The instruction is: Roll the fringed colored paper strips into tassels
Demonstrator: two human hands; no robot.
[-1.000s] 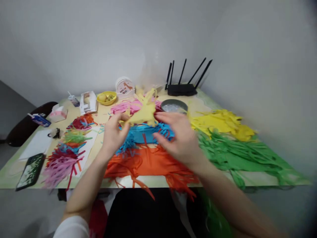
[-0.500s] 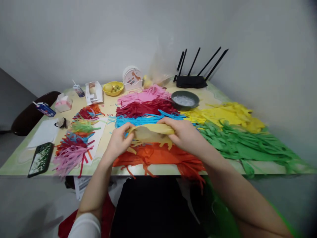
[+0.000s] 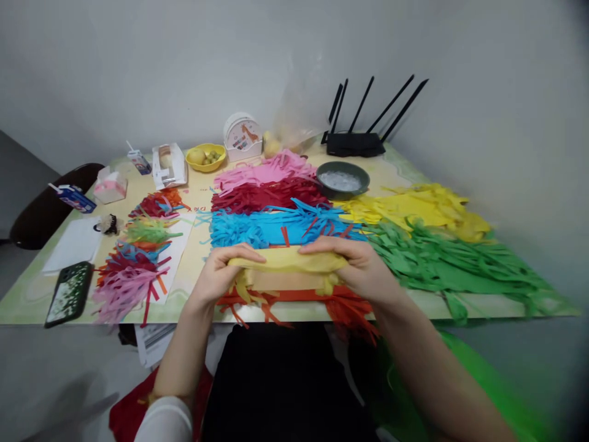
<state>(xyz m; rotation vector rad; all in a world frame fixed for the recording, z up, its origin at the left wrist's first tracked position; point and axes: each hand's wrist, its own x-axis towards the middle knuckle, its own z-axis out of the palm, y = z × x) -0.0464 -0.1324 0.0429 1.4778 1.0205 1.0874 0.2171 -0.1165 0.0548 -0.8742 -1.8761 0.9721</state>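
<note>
Left hand (image 3: 219, 275) and right hand (image 3: 364, 269) each pinch one end of one yellow fringed paper (image 3: 289, 260).

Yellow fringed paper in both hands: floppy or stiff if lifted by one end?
Probably floppy: the yellow paper curves between the left hand and right hand, and its cut strips droop. Likely very light: thin sheet. The strips look apt to tear or snag on the orange paper beneath.

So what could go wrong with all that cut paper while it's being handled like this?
The yellow fringed paper, pinched between the left hand and right hand, looks thin and might tear if pulled. The orange fringe beneath overhangs the table edge and could be swept off.
</note>
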